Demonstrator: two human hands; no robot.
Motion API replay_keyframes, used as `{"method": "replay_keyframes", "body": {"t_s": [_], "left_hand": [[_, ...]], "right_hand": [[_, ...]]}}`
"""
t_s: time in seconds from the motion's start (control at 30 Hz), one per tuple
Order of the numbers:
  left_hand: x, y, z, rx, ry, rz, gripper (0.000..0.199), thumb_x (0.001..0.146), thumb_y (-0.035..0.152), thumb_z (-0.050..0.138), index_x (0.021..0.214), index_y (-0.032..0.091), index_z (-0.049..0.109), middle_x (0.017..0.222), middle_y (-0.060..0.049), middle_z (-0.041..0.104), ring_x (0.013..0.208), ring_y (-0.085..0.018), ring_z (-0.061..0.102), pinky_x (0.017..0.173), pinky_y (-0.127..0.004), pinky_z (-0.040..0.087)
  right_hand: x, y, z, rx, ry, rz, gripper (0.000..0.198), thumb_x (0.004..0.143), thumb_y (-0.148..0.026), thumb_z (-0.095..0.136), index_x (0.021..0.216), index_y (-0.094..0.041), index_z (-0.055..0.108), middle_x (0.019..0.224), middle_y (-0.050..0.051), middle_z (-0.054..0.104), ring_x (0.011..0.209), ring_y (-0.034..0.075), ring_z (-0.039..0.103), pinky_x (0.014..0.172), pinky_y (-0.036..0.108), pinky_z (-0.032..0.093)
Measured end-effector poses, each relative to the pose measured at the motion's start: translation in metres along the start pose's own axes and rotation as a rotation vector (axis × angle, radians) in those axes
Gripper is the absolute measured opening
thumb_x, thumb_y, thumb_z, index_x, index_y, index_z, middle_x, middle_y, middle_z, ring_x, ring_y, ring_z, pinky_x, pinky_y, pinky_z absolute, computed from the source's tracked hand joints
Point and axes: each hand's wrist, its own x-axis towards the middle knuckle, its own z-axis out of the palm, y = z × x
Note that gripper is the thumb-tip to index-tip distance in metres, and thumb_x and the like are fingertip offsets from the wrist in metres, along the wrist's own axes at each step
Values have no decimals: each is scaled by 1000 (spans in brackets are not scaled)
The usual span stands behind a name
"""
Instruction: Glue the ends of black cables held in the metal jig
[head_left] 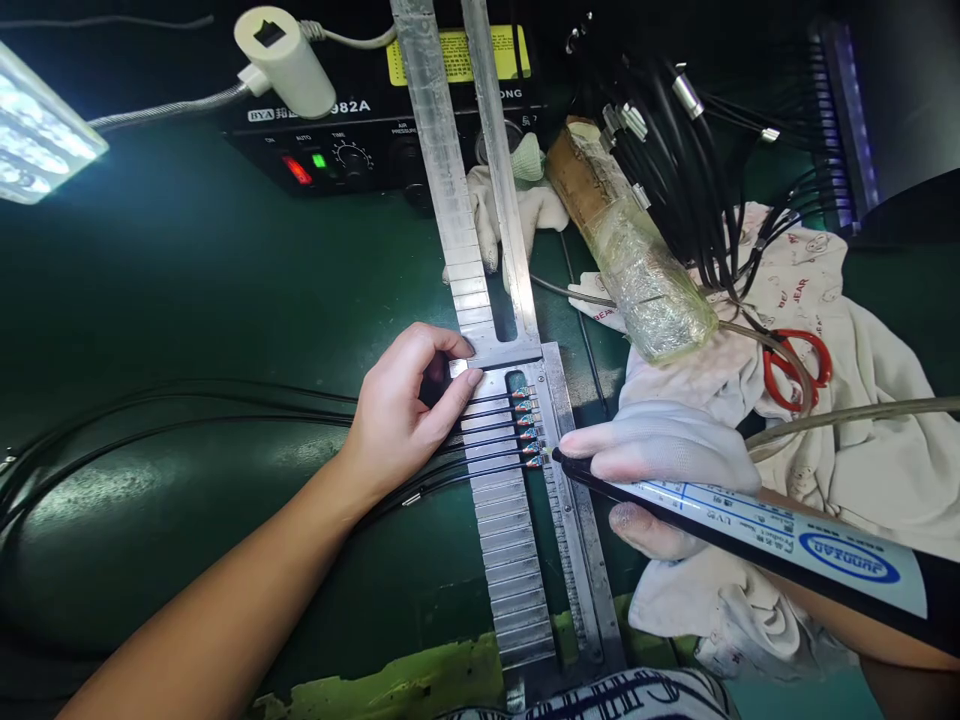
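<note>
My bare left hand [409, 410] rests at the left edge of a slotted metal fixture [517, 560], thumb and forefinger closed together. Whatever lies between those fingertips is hidden. Several thin black cables [499, 435] run under this hand and lie side by side across the fixture. Their stripped ends [530, 434], showing coloured wires and small metal connectors, sit over the long slot. In a white glove, my right hand [664, 455] grips a black glue syringe [780, 535] with a white and blue label marked UV. Its tapered tip is beside the lowest cable end.
A black dispenser controller [337, 150] stands behind, crossed by another metal bar [442, 150]. At upper left hangs a lit lamp [45, 130]. Right of the fixture are a plastic-wrapped block [652, 300], red-handled scissors [795, 370], a white cloth [877, 370] and bundled black cables [675, 170].
</note>
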Motion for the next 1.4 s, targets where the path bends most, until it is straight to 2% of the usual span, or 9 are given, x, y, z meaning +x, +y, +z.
{"method": "replay_keyframes", "body": {"t_s": [0.33, 0.53, 0.77, 1.07, 1.27, 1.4], "left_hand": [[0, 0, 0, 3, 4, 4, 8, 89, 19, 62, 95, 19, 56, 83, 1, 57, 68, -12, 51, 64, -25, 43], [1, 0, 0, 14, 4, -8, 7, 89, 21, 61, 95, 20, 57, 84, 1, 57, 68, -12, 51, 64, -26, 44], [0, 1, 0, 11, 4, -10, 7, 89, 21, 62, 94, 20, 57, 83, 1, 57, 69, -12, 51, 64, -26, 44], [0, -1, 1, 7, -1, -21, 7, 90, 23, 61, 95, 20, 56, 84, 1, 58, 69, -13, 52, 65, -26, 45], [0, 0, 1, -9, -9, -37, 8, 90, 26, 60, 95, 20, 56, 85, 0, 58, 69, -14, 51, 66, -27, 45], [-1, -3, 1, -18, -6, -27, 8, 89, 25, 60, 95, 20, 57, 83, 0, 57, 69, -13, 50, 66, -27, 44]], "right_hand": [[0, 1, -3, -18, -51, -8, 21, 79, -24, 65, 99, -16, 66, 93, 11, 77, 78, 18, 75, 63, 28, 62], [0, 1, -2, 3, -19, 7, 21, 75, -20, 66, 95, -11, 68, 90, 13, 77, 78, 18, 75, 66, 26, 61], [1, 0, -1, 7, 5, -18, 20, 75, -21, 66, 93, -13, 68, 91, 13, 77, 78, 19, 75, 70, 30, 63], [0, 0, 0, -3, 8, -12, 21, 75, -22, 68, 95, -15, 67, 90, 11, 77, 77, 19, 75, 72, 28, 62], [-4, 4, 1, 53, 33, -57, 26, 74, -23, 73, 96, -10, 69, 93, 15, 77, 78, 21, 75, 73, 30, 62], [-7, 5, 1, 124, 72, 19, 21, 79, -24, 69, 98, -14, 70, 95, 13, 77, 80, 21, 75, 71, 31, 62]]}}
